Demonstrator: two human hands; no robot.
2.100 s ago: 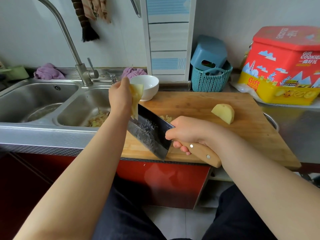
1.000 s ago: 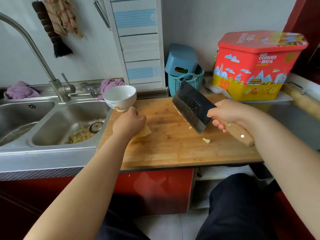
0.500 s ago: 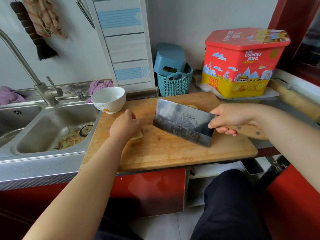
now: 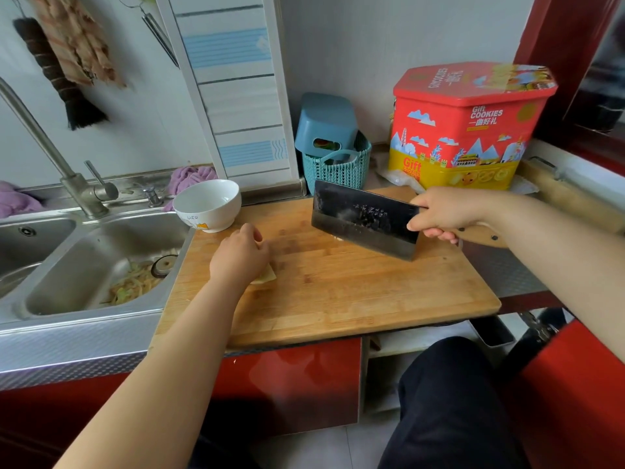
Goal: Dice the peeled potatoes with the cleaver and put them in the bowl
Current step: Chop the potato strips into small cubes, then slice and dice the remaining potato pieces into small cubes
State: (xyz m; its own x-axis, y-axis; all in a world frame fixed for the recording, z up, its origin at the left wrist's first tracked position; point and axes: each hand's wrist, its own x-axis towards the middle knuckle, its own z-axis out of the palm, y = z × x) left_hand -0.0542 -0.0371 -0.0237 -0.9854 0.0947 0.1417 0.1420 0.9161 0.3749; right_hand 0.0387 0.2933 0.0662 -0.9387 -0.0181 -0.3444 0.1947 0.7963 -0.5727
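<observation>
Bench (image 4: 507,275) carries cutting board (image 4: 338,292). Left hand (image 4: 238,257) on board's left covers potato slice (image 4: 265,275), grip unclear; right hand (image 4: 443,211) grips cleaver (image 4: 365,220); white bowl (image 4: 208,204) at far-left corner.
</observation>
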